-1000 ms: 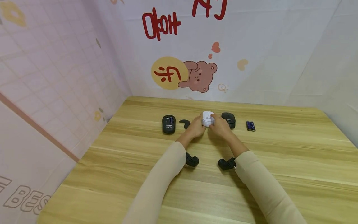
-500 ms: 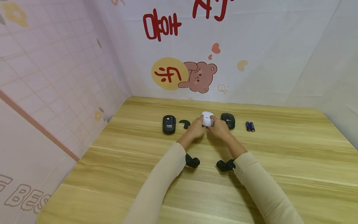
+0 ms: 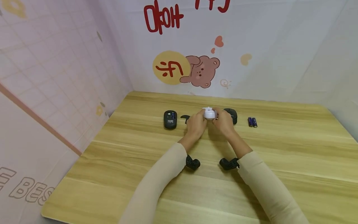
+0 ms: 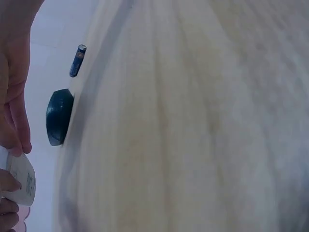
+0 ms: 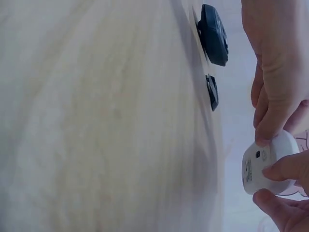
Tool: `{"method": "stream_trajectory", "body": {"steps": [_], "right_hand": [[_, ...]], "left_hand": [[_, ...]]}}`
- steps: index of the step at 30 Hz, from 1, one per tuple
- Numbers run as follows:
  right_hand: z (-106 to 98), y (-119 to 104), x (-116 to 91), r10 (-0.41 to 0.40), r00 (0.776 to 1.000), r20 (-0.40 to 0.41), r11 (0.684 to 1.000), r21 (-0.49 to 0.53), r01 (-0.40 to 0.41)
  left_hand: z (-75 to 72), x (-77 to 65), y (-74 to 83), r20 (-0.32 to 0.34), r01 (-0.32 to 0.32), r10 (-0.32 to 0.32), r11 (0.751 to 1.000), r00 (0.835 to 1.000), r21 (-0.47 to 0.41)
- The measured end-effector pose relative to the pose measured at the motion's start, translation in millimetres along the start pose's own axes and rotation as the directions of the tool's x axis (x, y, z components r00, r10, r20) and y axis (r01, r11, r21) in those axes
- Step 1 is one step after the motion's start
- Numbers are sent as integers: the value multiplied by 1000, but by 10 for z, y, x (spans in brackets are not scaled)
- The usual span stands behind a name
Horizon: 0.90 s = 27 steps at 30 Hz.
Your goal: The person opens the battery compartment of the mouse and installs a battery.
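Note:
Both hands hold a white computer mouse (image 3: 209,114) between them, raised off the table. My left hand (image 3: 196,124) grips its left side and my right hand (image 3: 224,122) its right side. In the right wrist view the mouse's pale underside (image 5: 248,169) shows, with small printed text and a dark sensor opening; fingers of both hands lie on it. To the left, a black mouse (image 3: 170,119) lies upside down with its battery bay uncovered and a battery inside. A curved black cover (image 3: 185,117) sits beside it, partly behind my left hand.
Just right of my right hand stands another black mouse (image 3: 232,115), upright and partly covered by the hand. Two dark blue batteries (image 3: 252,122) lie farther right. Black perforated devices (image 3: 193,162) are at both wrists. A printed wall cloth hangs behind the wooden table (image 3: 293,140).
The white mouse has tilted between the hands, so less of its top and more of its near edge shows. The head view has dipped slightly. Other things on the table stay put.

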State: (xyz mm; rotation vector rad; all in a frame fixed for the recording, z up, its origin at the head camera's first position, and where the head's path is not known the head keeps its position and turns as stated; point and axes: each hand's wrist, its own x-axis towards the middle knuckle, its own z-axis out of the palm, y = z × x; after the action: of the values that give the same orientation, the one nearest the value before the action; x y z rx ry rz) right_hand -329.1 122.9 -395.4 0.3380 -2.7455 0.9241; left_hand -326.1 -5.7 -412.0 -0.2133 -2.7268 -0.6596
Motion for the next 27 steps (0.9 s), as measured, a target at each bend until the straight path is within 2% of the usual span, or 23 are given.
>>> {"method": "stream_trajectory", "body": {"steps": [6, 10, 14, 19, 23, 27], "right_hand": [[-119, -45, -80, -57, 997, -57, 996, 63, 61], [-217, -65, -147, -94, 993, -68, 986, 131, 102], [-321, -103, -236, -112, 992, -51, 973, 197, 120], [-433, -148, -370, -118, 993, -2, 969, 220, 116], [-512, -170, -493, -122, 992, 26, 969, 220, 113], [-578, -198, -614, -149, 989, 18, 964, 224, 141]], "left_hand": [[-150, -12, 0, -6, -57, 57, 998, 998, 7], [-289, -51, 13, -4, -99, 99, 995, 995, -26], [-430, -118, 28, 2, -130, 131, 988, 991, -85], [-568, -231, 37, 5, -169, 174, 966, 985, -195], [-659, -374, 76, 22, -166, 179, 945, 984, -283], [-729, -512, 125, 30, -154, 175, 924, 984, -350]]}}
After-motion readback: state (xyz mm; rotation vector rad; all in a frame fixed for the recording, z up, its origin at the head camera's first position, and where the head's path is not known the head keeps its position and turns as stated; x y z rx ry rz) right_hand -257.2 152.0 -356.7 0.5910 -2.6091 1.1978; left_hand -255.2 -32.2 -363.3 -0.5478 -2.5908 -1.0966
